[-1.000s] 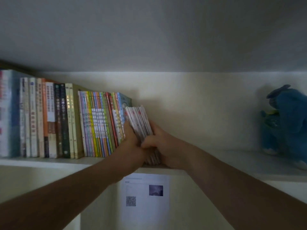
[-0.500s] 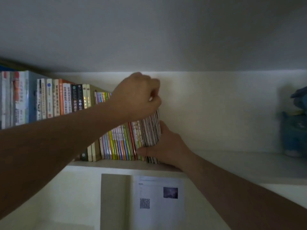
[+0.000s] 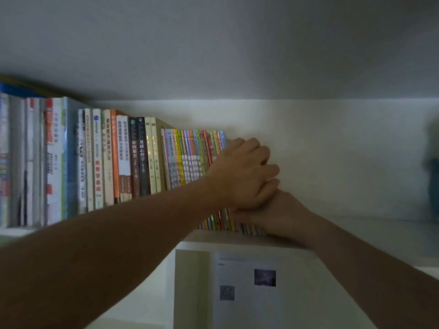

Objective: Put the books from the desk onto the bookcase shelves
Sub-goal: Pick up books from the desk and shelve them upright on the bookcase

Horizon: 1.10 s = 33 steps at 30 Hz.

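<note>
- Shelf (image 3: 370,233): white bookcase shelf seen from below, its front edge running across the middle of the view; a white upper panel spans above it.
- Row of books (image 3: 142,157): standing upright on the shelf from the 9 o'clock edge to the centre, larger volumes on the outside, two dark spines near the middle.
- Thin colourful books (image 3: 190,157): a tight batch of slim spines at the inner end of the row, upright, their lower ends visible at the shelf edge.
- Left hand (image 3: 240,174): at the centre, fingers curled over the upper end of the thin colourful books, knuckles toward the back wall; the books beneath it are hidden, so the exact grip cannot be told.
- Right hand (image 3: 278,212): just below and touching the left hand, at the foot of the last books on the shelf edge; thumb toward the spines. Its fingers are hidden; whether they grip cannot be told.
- Printed sheet (image 3: 247,288): at 6 o'clock, in the compartment below, bearing two small dark squares.
- Dark blue object (image 3: 433,172): at 3 o'clock on the shelf, blurred, well apart from the books.
</note>
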{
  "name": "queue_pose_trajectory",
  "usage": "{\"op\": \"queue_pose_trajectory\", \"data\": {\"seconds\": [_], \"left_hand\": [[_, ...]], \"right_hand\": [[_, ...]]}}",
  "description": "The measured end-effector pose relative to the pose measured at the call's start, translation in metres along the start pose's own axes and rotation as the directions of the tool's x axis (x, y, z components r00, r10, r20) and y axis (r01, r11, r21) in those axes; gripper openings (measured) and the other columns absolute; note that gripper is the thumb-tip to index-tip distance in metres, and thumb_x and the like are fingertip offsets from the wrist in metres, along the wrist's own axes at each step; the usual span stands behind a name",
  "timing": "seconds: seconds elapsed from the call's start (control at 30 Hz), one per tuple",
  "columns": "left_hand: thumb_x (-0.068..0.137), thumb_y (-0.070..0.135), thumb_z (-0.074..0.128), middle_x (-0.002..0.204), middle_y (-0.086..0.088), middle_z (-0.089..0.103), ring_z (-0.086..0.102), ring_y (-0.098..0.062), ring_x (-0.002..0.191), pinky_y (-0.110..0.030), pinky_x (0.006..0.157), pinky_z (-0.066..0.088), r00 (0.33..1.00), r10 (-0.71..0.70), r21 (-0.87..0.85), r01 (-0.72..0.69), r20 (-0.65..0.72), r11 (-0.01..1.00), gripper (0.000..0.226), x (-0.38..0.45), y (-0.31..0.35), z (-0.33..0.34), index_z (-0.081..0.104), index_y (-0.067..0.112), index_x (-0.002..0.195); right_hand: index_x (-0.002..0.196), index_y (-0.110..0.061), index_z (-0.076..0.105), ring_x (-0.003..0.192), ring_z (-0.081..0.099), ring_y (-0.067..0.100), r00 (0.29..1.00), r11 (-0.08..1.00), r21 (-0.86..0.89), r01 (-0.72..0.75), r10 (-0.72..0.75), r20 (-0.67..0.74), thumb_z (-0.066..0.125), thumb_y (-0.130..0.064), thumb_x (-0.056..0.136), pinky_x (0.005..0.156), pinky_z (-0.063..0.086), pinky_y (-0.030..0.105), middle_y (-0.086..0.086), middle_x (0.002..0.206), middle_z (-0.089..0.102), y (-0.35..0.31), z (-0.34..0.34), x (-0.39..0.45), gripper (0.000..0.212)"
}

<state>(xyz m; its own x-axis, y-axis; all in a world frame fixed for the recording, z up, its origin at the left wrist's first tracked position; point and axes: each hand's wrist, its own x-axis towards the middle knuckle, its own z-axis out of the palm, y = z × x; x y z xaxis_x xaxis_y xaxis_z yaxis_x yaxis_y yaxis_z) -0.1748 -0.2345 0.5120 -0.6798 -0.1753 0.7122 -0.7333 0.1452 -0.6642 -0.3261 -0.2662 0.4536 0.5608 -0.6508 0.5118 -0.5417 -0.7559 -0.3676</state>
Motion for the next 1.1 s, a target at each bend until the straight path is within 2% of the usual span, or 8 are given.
{"op": "queue_pose_trajectory", "data": {"seconds": [0.13, 0.23, 0.3, 0.43, 0.63, 0.8, 0.9, 1.1], "left_hand": [[0.096, 0.04, 0.053, 0.084, -0.008, 0.062, 0.054, -0.03, 0.086, -0.043, 0.08, 0.039, 1.0, -0.001, -0.005, 0.001, -0.016, 1.0, 0.035, -0.008, -0.002, 0.004, 0.072, 0.015, 0.081], [0.097, 0.046, 0.054, 0.118, -0.012, 0.069, 0.06, -0.033, 0.108, -0.045, 0.091, 0.042, 1.0, 0.023, -0.075, -0.022, 0.019, 0.997, 0.038, -0.008, -0.004, -0.004, 0.078, 0.019, 0.109], [0.099, 0.049, 0.056, 0.151, -0.018, 0.053, 0.048, -0.036, 0.138, -0.05, 0.109, 0.039, 0.999, 0.037, -0.17, -0.035, 0.008, 0.985, 0.048, -0.018, -0.006, -0.012, 0.066, 0.024, 0.138], [0.102, 0.046, 0.055, 0.172, -0.018, 0.016, 0.008, -0.038, 0.161, -0.061, 0.127, 0.018, 0.978, -0.195, -0.228, 0.207, 0.076, 0.951, 0.069, -0.048, -0.002, -0.033, 0.031, 0.026, 0.163], [0.091, 0.089, 0.026, 0.174, -0.017, 0.007, 0.006, -0.048, 0.158, -0.066, 0.126, 0.016, 0.899, -0.333, 0.232, 0.273, 0.283, 0.934, 0.106, -0.092, -0.065, -0.042, 0.009, 0.018, 0.168], [0.07, 0.091, 0.059, 0.159, -0.01, 0.034, 0.036, -0.039, 0.143, -0.061, 0.118, 0.032, 0.894, -0.369, 0.166, 0.335, 0.256, 0.927, 0.118, -0.072, -0.058, -0.05, 0.035, 0.014, 0.156], [0.069, 0.088, 0.066, 0.147, -0.004, 0.051, 0.049, -0.03, 0.129, -0.053, 0.11, 0.038, 0.884, -0.397, 0.096, 0.386, 0.245, 0.918, 0.109, -0.059, -0.081, -0.063, 0.039, 0.021, 0.152], [0.086, 0.06, 0.075, 0.128, 0.013, 0.066, 0.059, -0.009, 0.109, -0.031, 0.091, 0.044, 0.755, -0.317, -0.119, 0.46, 0.575, 0.88, 0.053, -0.012, -0.137, -0.092, 0.065, 0.036, 0.133]], "right_hand": [[0.117, -0.046, 0.067, 0.088, 0.059, -0.017, 0.998, 0.998, -0.055, 0.028, -0.031, -0.047, 0.079, -0.063, 0.081, 0.072, 0.043, 0.006, -0.035, 0.091, 0.056, 0.001, 0.002, 0.004, 0.042], [0.138, -0.037, 0.059, 0.095, 0.059, -0.016, 0.997, 0.999, 0.03, 0.042, -0.04, -0.063, 0.07, -0.085, 0.068, 0.074, 0.043, 0.004, -0.032, 0.112, 0.061, 0.005, 0.008, 0.006, 0.087], [0.152, -0.034, 0.044, 0.1, 0.055, -0.017, 0.995, 0.993, 0.114, 0.018, -0.007, -0.096, 0.06, -0.101, 0.055, 0.076, 0.039, -0.002, -0.027, 0.129, 0.06, 0.008, 0.01, 0.005, 0.119], [0.145, -0.064, 0.026, 0.1, 0.045, -0.038, 0.999, 0.983, 0.183, -0.006, 0.015, -0.044, 0.088, -0.064, 0.071, 0.079, 0.038, -0.007, -0.053, 0.118, 0.045, -0.004, 0.003, -0.006, 0.097], [0.142, -0.065, 0.027, 0.096, 0.048, -0.03, 0.998, 0.989, 0.146, -0.017, 0.026, -0.057, 0.084, -0.068, 0.069, 0.084, 0.041, -0.003, -0.049, 0.111, 0.05, -0.003, 0.002, -0.003, 0.093], [0.149, -0.059, 0.03, 0.094, 0.048, -0.033, 0.995, 0.992, 0.122, -0.023, 0.034, -0.093, 0.082, -0.072, 0.071, 0.074, 0.037, -0.008, -0.047, 0.113, 0.05, -0.003, 0.007, -0.007, 0.095], [0.151, -0.06, 0.028, 0.099, 0.049, -0.03, 0.995, 0.991, 0.132, -0.027, 0.04, -0.094, 0.082, -0.075, 0.069, 0.079, 0.037, -0.005, -0.047, 0.118, 0.049, -0.004, 0.007, -0.008, 0.099], [0.145, -0.061, 0.033, 0.11, 0.055, -0.018, 0.994, 0.99, 0.128, -0.06, 0.072, -0.088, 0.082, -0.079, 0.065, 0.085, 0.038, 0.002, -0.04, 0.126, 0.056, -0.002, 0.008, -0.006, 0.096]]}}
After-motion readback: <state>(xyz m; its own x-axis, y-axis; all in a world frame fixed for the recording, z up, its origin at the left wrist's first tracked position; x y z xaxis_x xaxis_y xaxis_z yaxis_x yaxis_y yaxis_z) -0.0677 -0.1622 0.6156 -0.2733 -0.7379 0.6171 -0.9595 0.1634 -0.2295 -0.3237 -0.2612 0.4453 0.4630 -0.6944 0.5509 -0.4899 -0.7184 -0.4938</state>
